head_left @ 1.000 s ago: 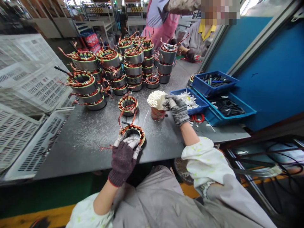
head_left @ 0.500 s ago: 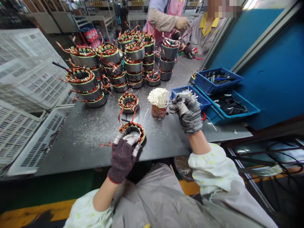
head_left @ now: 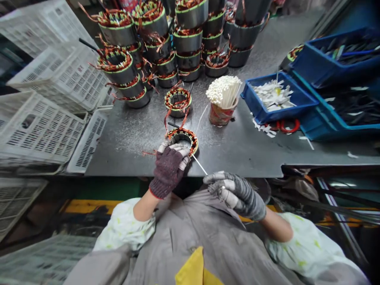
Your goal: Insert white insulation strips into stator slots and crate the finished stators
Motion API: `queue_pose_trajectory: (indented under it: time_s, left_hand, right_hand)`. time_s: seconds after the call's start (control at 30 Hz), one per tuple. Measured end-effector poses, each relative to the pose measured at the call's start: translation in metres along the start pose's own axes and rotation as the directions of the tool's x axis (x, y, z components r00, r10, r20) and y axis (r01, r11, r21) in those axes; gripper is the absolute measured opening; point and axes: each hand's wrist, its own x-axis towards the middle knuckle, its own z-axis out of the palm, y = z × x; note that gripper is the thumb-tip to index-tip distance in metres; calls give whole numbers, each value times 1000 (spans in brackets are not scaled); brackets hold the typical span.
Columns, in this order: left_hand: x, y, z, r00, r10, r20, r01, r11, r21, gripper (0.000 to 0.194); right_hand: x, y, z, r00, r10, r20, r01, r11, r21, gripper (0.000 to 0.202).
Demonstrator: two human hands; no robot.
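Note:
My left hand [head_left: 170, 168], in a dark maroon glove with pale fingertips, grips the near left side of a copper-wound ring [head_left: 194, 138] lying on the dark table. My right hand [head_left: 234, 192], in a grey striped glove, pinches the near end of a thin white stick [head_left: 200, 164] in front of the table edge. The stick's far end meets the ring's lower right rim. Behind this ring sits another wound ring [head_left: 178, 109]. To its right, a red-patterned cup [head_left: 221, 114] holds a thick bundle of white sticks [head_left: 224, 92].
Several stacks of wound rings [head_left: 188, 43] stand at the back. On the right are a blue tray [head_left: 261, 114] of white scraps, red-handled scissors [head_left: 290, 126] and stacked blue bins [head_left: 323, 126] with black pieces. White crates [head_left: 35, 130] lie left of the table.
My right hand has moved from beside the blue tray down to the table's front edge, with a white stick now reaching the ring. The camera view has tilted down; my left hand stays on the ring.

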Motion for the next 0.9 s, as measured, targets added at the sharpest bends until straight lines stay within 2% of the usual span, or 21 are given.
queue_pose_trajectory:
  time_s: [0.17,0.27,0.37,0.43,0.53,0.6,0.63,0.7,0.9]
  left_hand:
    - [0,2,6,997,-27,-79,26,999,-23,18]
    - [0,6,9,992,-99,-81,94,993,-65,16]
    - [1,12,12,957,-229,-177,212,971,-112,23]
    - [2,15,13,934,-291,-208,264,953,-148,29]
    - [6,17,13,955,-241,-171,213,963,-166,21]
    - [8,18,14,963,-194,-188,167,975,-149,16]
    - [9,18,14,960,-186,-207,158,977,-141,16]
    - [9,18,15,956,-179,-231,151,980,-133,17]
    - [6,17,12,975,-110,-193,90,990,-109,23]
  right_hand:
    - [-2,17,16,999,30,-15,-30,999,-21,26]
    - [15,32,22,998,50,-30,-50,999,-19,31]
    - [37,42,30,986,130,-101,-120,988,100,36]
    - [50,46,36,942,292,-166,-244,935,257,36]
    - [61,46,41,804,573,-157,-420,735,533,40]
    - [63,45,41,731,671,-124,-470,626,622,46]
    - [63,44,41,713,690,-121,-479,606,635,47]
    - [62,41,39,707,693,-137,-486,618,618,47]
    - [67,42,38,768,592,-246,-481,786,389,32]
